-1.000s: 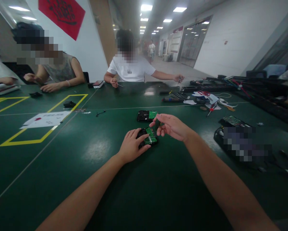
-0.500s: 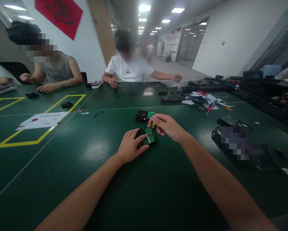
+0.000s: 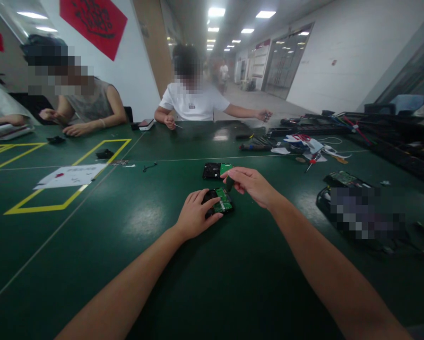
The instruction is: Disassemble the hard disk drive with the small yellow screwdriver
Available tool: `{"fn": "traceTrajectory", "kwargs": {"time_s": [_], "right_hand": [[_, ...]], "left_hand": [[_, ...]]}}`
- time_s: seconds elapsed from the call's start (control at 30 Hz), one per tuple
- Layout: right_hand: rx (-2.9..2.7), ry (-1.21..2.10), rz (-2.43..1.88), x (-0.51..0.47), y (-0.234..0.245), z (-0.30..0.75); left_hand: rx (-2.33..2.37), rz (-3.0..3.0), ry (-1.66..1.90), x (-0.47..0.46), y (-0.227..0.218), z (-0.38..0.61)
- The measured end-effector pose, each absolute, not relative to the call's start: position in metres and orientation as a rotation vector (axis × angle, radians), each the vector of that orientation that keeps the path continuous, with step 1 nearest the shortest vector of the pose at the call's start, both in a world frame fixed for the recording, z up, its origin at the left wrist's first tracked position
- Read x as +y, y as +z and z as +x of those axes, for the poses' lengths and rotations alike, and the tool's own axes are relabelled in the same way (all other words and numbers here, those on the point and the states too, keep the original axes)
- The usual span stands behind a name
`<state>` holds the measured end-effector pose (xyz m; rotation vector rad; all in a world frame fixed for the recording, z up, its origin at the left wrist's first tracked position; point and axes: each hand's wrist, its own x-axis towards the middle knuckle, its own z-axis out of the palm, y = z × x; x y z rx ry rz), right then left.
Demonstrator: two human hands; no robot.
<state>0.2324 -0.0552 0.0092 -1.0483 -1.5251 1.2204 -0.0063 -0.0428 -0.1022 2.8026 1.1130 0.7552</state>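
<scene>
A hard drive [image 3: 224,206] with a green circuit board facing up lies on the green table. My left hand [image 3: 196,210] grips it from the left, fingers spread over its top and thumb along the near edge. Above the drive's far right corner, my right hand [image 3: 249,183] pinches the short dark handle of a screwdriver [image 3: 229,183], held upright. Its tip is too small to make out against the board. Just beyond lies a second hard drive [image 3: 212,171], black with a green part, partly covered by my right fingers.
Right of me lie another circuit-board device [image 3: 346,179] and a dark bundle [image 3: 325,205]. Farther back are a red screwdriver [image 3: 313,161], cables [image 3: 304,140] and a black tool [image 3: 256,147]. A paper sheet [image 3: 70,175] lies at left. Co-workers [image 3: 194,106] sit across the table.
The view has swung slightly left, so everything sits a little farther right. The screwdriver handle's yellow part no longer shows, and it looks turned in my right fingers. My left hand stays on the drive.
</scene>
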Motion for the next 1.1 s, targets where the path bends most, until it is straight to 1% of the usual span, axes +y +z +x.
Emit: {"fn": "traceTrajectory", "kwargs": {"time_s": [0.13,0.37,0.5,0.73,0.83,0.97,1.1], "right_hand": [[-1.475,1.257,-1.033,-0.057,0.007,0.229],[-1.327,1.472,-1.012,-0.064,0.014,0.222],[-1.294,1.525,-1.034,-0.062,0.015,0.223],[-1.228,1.597,-0.952,-0.063,0.013,0.222],[-1.261,1.530,-0.994,-0.063,0.014,0.223],[-1.384,1.330,-1.094,-0.059,0.015,0.229],[-1.447,1.188,-1.104,-0.057,0.017,0.234]], "left_hand": [[1.105,2.789,0.765,-0.043,-0.102,-0.006],[1.116,2.793,0.769,-0.043,-0.102,-0.006],[1.122,2.795,0.757,-0.043,-0.103,-0.005],[1.130,2.796,0.754,-0.043,-0.102,-0.005],[1.128,2.789,0.750,-0.044,-0.102,-0.006],[1.120,2.791,0.751,-0.043,-0.101,-0.006],[1.117,2.786,0.757,-0.044,-0.100,-0.006]]}}
